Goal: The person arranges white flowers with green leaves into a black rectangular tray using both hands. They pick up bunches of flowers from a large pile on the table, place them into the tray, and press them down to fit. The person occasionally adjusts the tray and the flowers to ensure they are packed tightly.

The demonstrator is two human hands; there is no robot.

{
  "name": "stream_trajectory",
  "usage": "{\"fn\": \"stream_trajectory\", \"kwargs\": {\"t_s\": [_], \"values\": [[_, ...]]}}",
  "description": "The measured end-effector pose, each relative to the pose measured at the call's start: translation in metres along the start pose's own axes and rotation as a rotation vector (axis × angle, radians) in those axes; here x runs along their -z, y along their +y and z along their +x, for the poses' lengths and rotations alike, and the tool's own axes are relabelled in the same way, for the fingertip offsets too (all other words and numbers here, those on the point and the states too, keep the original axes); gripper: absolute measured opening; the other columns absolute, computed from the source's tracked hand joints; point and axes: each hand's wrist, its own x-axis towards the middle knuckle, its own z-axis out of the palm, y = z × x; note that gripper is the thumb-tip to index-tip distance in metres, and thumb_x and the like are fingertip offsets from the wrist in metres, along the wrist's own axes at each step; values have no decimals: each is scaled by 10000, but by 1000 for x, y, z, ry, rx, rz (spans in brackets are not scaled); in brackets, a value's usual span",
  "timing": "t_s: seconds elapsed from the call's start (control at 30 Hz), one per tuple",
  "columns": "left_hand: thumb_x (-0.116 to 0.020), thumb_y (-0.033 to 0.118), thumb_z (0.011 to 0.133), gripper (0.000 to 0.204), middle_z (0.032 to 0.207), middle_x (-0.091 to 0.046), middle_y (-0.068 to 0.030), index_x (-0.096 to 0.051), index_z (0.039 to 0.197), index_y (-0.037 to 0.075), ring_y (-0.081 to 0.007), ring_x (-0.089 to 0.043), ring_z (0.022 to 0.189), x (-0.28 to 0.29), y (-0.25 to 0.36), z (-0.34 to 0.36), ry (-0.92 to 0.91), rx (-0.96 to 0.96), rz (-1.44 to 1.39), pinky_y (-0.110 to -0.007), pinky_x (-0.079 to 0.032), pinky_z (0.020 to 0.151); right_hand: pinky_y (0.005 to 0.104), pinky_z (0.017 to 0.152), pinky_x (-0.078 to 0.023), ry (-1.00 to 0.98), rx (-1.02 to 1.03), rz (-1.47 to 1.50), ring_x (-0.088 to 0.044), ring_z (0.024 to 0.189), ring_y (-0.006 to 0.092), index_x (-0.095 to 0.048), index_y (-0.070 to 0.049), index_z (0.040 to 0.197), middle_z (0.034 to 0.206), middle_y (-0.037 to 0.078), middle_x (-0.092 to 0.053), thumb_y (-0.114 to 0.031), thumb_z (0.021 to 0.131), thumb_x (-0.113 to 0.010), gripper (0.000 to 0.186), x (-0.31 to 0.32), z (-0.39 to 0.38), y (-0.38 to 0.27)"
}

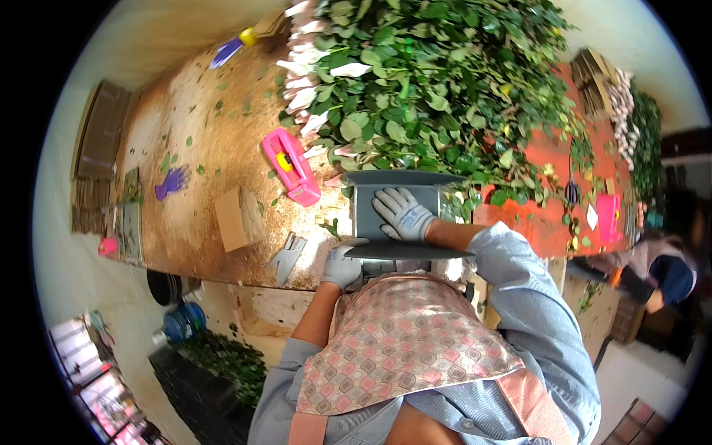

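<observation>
My right hand [400, 215] in a pale grey glove lies flat, fingers spread, inside a dark grey board [404, 178] with raised front and back flaps. My left hand [343, 263], gloved alike, is closed on the board's near left edge, its fingers partly hidden. Left of it lies a grey metal tool [288, 256]. Beyond that are a folded cardboard piece [233, 219] and a pink tape dispenser [291, 165]. Behind the board lies a large pile of leafy stems [423, 89] with pale pink rose heads [304, 74] along its left.
The wooden table [163, 126] holds purple gloves [170, 182]; its right part is red [504, 226]. Cardboard stacks [100, 133] stand at both sides. A co-worker [653, 263] bends at the right. Below left are a blue water bottle [183, 322] and a black bin with leaves [185, 378].
</observation>
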Motion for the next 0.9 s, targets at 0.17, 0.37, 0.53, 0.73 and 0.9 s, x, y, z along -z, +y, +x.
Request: {"fn": "stream_trajectory", "kwargs": {"t_s": [0.17, 0.37, 0.53, 0.73, 0.9], "values": [[-597, 141, 876, 336, 1157, -738, -177, -744, 1168, 62, -352, -689, 1095, 11, 15, -3, 88, -74, 119, -397, -528, 978, 567, 1208, -261, -1, -3, 18, -391, 1432, 428, -448, 16, 1477, 1535, 247, -424, -435, 914, -608, 740, -4, 6, 0], [-546, 107, 903, 322, 1169, -725, -182, -740, 1154, 50, -333, -677, 1114, 7, -7, 1, 62, -164, 203, -401, -508, 1002, 569, 1226, -214, -17, 24, 56, -308, 1494, 434, -364, -4, 1542, 1602, 259, -336, -522, 939, -574, 822, -6, -5, 3], [-554, 55, 906, 365, 1137, -732, -136, -704, 1239, 49, -266, -686, 1028, 28, 0, 3, -119, 0, -7, -367, -532, 939, 565, 1231, -203, -30, 40, 33, -286, 1514, 420, -361, -21, 1552, 1623, 248, -316, -586, 936, -567, 861, -7, -10, 5], [-572, 49, 967, 366, 1025, -699, -68, -652, 1324, 33, -138, -648, 900, 95, 17, 30, -101, 82, -383, -289, -534, 824, 548, 1241, -196, -15, 87, 2, -310, 1515, 363, -410, -52, 1537, 1618, 181, -366, -595, 957, -539, 804, -7, -8, 3], [-600, 173, 1003, 356, 1117, -694, -74, -648, 1304, -10, -155, -642, 1014, 105, 97, 58, -403, -77, -233, -309, -527, 905, 542, 1239, -205, -20, 79, 31, -325, 1512, 334, -434, -70, 1530, 1606, 170, -393, -594, 967, -520, 774, 3, -9, 3]]}}
